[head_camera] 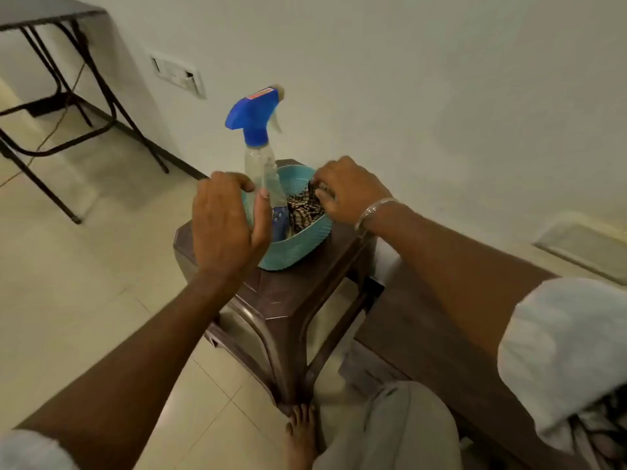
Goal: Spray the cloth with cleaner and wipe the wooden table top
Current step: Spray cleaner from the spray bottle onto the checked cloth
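Note:
A clear spray bottle (260, 157) with a blue trigger head stands in a teal basket (305, 242) on a brown plastic stool (281, 300). A checked brown cloth (303, 208) lies bunched in the basket beside the bottle. My left hand (225, 225) is curled around the bottle's lower body, thumb against it. My right hand (346, 191) reaches into the basket with its fingertips pinching the cloth. The wooden table top (417, 320) shows at the right, partly under my right forearm.
The stool stands close to a white wall with a switch plate (178, 74). A folding metal-legged table (51, 15) stands at the far left, with a cable on the tiled floor. My bare foot (302, 432) is by the stool's leg.

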